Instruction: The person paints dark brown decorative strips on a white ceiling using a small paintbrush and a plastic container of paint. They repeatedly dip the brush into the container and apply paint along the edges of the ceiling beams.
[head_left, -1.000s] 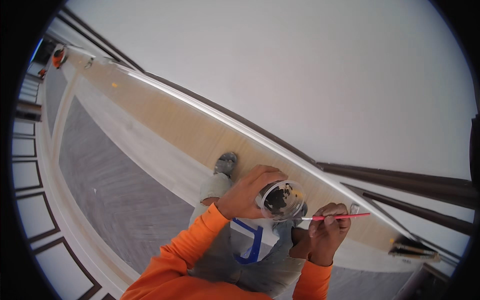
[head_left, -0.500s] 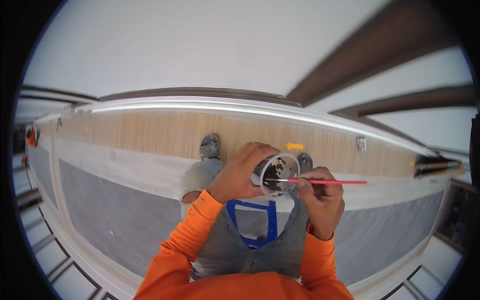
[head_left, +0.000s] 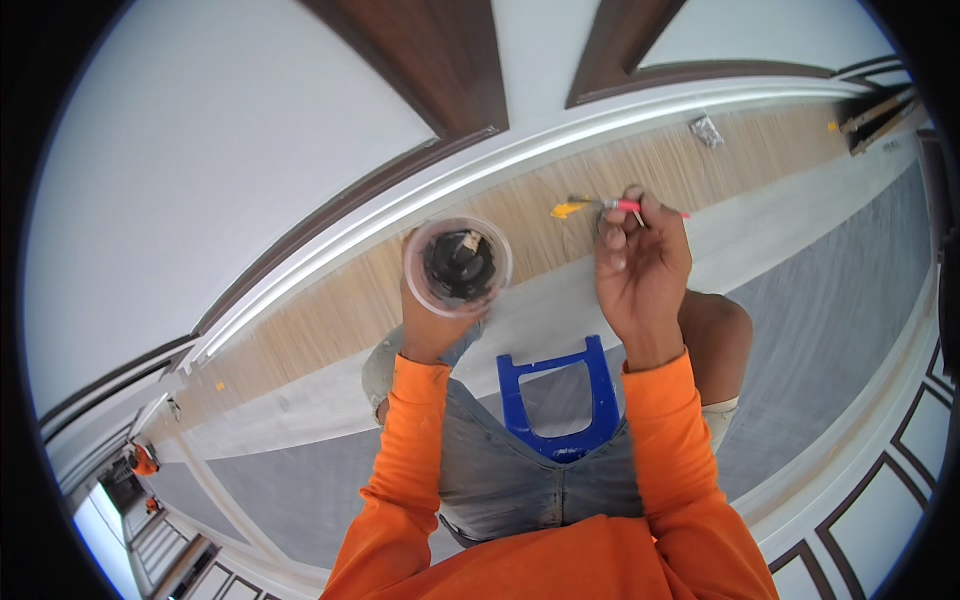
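My left hand [head_left: 428,325] is wrapped round a clear plastic cup [head_left: 505,282], with its open mouth towards me. Dark paint [head_left: 448,276] coats the inside, and a small pale piece [head_left: 471,242] shows in it. Off to the right, my right hand [head_left: 645,275] is raised palm up and pinches a thin paintbrush [head_left: 628,205] with a pinkish-red handle. The brush's dark tip points left, apart from the cup. Between my legs shows a blue plastic stool [head_left: 514,408].
A white wall with dark brown mouldings [head_left: 468,75] rises ahead, above a wood-look floor strip [head_left: 345,300]. On that strip are a yellow arrow marker [head_left: 566,210] and a small packet [head_left: 707,131]. A dark container [head_left: 868,125] stands far right. Someone in orange [head_left: 143,460] is far left.
The paintbrush has come out of the cup and moved up and away from it. My left hand has shifted left with the cup. The whole view has turned, and my knees are further apart.
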